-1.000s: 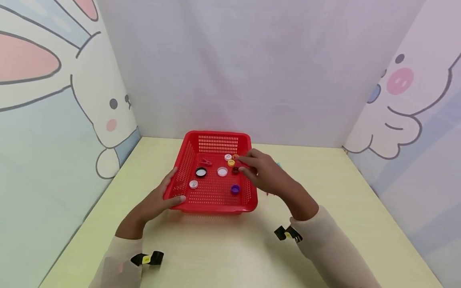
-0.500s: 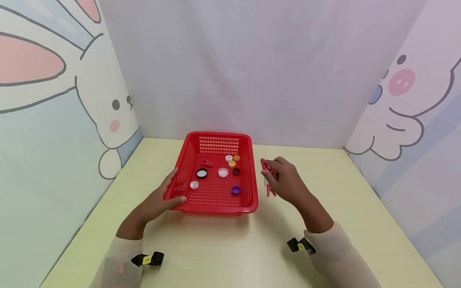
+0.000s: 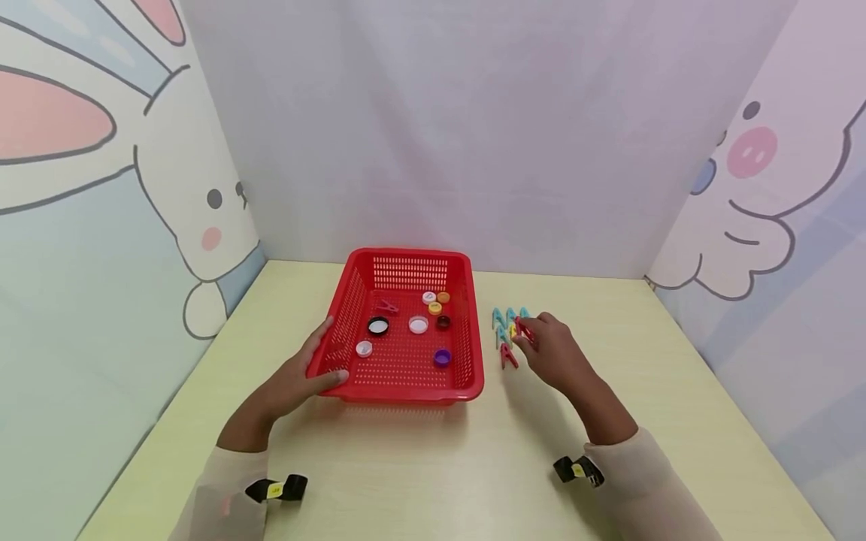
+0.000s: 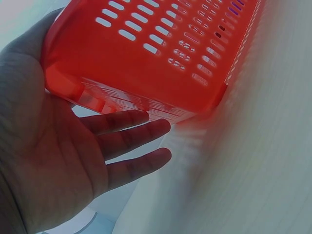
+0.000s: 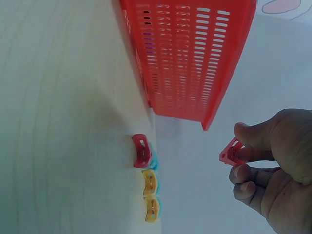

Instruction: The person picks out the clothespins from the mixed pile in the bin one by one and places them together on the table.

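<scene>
My left hand [image 3: 298, 379] holds the red plastic basket [image 3: 406, 392] at its near left corner. The thumb lies over the rim; in the left wrist view several fingers [image 4: 131, 139] extend along the outside. To the right of the basket, my right hand [image 3: 555, 353] pinches a red clothespin [image 5: 230, 154] between thumb and fingers, above the table. Below and beside it stand several blue clothespins [image 3: 498, 318], a yellow one [image 3: 513, 331] and another red clothespin [image 3: 508, 357]. Inside the basket lies a pink-red clothespin [image 3: 388, 306].
Several bottle caps lie in the basket: a black-rimmed one [image 3: 378, 325], a purple one [image 3: 442, 358], a yellow one [image 3: 435, 308], a dark brown one [image 3: 443, 322] and white ones. The pale table [image 3: 406, 481] meets a grey backdrop [image 3: 473, 150] and printed side walls.
My right hand has moved out from over the basket to the right, carrying a red clothespin to the clothespins on the table. The left hand has stayed at the basket's corner.
</scene>
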Demonstrator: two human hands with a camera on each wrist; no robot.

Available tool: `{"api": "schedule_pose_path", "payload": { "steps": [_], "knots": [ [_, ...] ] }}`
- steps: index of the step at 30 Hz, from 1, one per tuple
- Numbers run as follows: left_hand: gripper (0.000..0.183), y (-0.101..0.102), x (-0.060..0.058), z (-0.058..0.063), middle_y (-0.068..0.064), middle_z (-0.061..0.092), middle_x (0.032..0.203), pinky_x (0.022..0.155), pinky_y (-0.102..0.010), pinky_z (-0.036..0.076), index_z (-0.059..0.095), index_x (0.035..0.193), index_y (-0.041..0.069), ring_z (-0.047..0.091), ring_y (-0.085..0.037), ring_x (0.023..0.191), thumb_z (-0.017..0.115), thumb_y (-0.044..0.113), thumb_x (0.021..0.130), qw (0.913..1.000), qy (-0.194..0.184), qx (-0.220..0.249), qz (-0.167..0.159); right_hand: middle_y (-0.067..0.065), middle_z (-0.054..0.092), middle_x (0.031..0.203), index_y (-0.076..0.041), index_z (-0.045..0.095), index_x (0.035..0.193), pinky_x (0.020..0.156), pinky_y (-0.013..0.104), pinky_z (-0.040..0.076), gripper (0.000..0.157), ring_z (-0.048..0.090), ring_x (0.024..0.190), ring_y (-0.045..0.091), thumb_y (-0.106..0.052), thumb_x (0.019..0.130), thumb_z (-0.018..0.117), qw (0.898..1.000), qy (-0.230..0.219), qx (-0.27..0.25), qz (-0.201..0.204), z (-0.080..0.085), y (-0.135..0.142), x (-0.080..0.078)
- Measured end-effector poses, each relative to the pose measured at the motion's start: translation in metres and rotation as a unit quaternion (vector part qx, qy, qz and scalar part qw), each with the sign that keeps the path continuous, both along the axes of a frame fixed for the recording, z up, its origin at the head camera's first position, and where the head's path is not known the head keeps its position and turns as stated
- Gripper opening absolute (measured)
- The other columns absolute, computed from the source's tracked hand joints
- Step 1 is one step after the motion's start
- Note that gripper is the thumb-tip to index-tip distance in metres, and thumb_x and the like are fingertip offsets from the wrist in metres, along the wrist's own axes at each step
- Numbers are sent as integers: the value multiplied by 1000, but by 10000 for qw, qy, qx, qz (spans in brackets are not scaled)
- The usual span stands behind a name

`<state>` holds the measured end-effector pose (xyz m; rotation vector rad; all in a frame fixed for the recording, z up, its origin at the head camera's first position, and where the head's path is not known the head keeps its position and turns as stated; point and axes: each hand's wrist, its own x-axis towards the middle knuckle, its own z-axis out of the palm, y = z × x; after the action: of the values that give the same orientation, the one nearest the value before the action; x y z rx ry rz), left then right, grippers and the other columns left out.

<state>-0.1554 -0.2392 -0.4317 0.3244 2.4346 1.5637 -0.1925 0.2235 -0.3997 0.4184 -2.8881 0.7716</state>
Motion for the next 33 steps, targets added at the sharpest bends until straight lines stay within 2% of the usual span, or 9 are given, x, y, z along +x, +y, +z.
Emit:
{"api": "schedule_pose_path", "payload": {
  "steps": [5,9,19,26,33],
  "knots": [
    [121,0,-2,0,-24,35,167,91,-46,69,1,177,29,43,-51,150,86,25,91,10000,32,58,-24,17,65,98,6,73,133,65,31,49,36,55,79,23,-15,104,75,9987,-455,202,-88,-7,7,-7],
    [121,1,-2,-1,-24,35,167,91,-46,69,2,177,30,42,-51,150,86,25,91,10000,29,68,-25,17,67,97,5,75,126,66,31,54,30,58,81,23,-13,102,77,9962,-797,328,-80,-12,11,-11],
    [120,1,-1,-1,-24,34,167,92,-47,69,1,177,29,43,-52,150,85,24,91,10000,30,26,-6,17,73,107,3,76,125,79,41,64,29,64,90,24,-11,101,78,9904,-1249,585,82,-28,14,-18],
    [120,0,1,-1,-24,34,168,92,-47,69,1,177,28,42,-51,150,85,24,91,10000,4,30,4,17,74,111,0,77,128,86,45,65,29,64,93,26,-9,100,76,9851,-1546,754,86,-33,13,-21],
    [121,1,0,1,-23,33,168,92,-47,69,1,177,29,42,-52,151,86,26,90,10000,-30,-47,57,16,74,111,-1,78,125,89,47,65,26,64,94,26,-9,100,77,9846,-1554,789,137,-34,13,-23]
  ]
}}
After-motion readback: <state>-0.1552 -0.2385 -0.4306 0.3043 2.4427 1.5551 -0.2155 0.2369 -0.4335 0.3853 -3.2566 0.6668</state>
